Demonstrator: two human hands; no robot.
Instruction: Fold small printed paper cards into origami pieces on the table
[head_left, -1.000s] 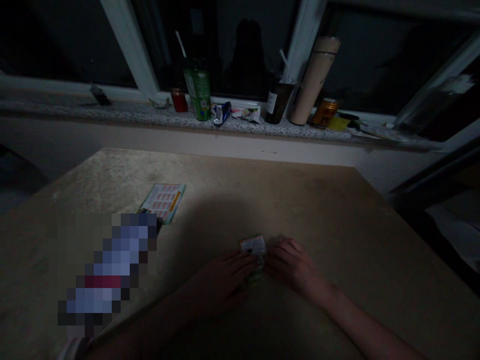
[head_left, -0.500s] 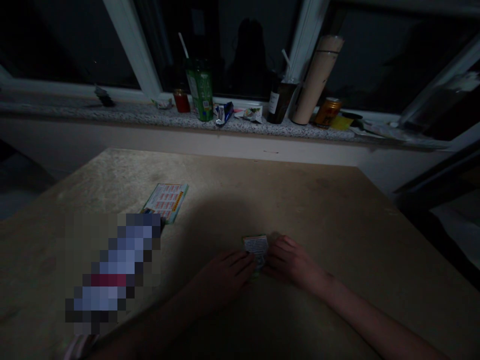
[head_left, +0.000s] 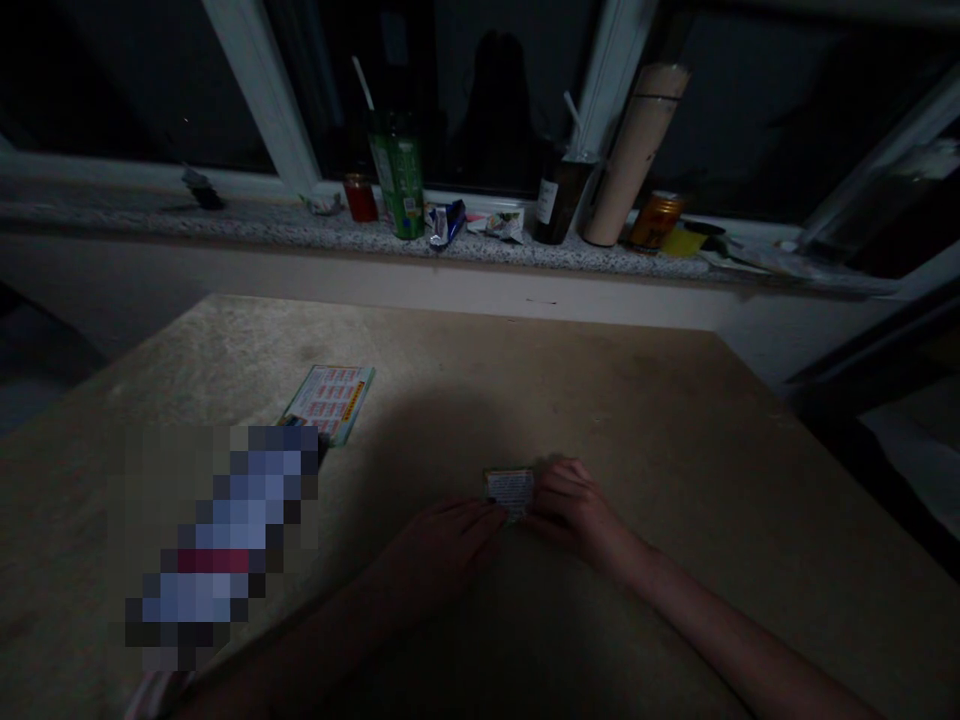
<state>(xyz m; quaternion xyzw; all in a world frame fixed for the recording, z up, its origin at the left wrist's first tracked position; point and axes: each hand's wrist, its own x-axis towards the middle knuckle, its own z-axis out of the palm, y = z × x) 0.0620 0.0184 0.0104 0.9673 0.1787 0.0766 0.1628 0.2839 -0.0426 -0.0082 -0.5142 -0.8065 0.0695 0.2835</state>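
A small printed paper (head_left: 511, 492), whitish with rows of fine text and a greenish edge, lies on the table between my two hands. The fingers of my left hand (head_left: 457, 540) are together and press on its lower left part. On the right side, my right hand (head_left: 574, 505) has curled fingers gripping the paper's right edge. Both hands rest low on the tabletop, and the paper's lower edge is partly hidden by the fingers. Dim light hides the exact fingertip contact.
A larger printed card (head_left: 330, 402) with red grid squares lies left on the table (head_left: 615, 400), beside a pixelated long object (head_left: 229, 540). Along the windowsill (head_left: 300, 232) stand a green cup (head_left: 403, 190), a dark cup (head_left: 559, 200), a pink flask (head_left: 634, 155) and an orange can (head_left: 657, 220).
Less of the small paper's lower part shows below my fingers now. My right hand has shifted slightly upward, and my left hand slightly left. The other things stay in place.
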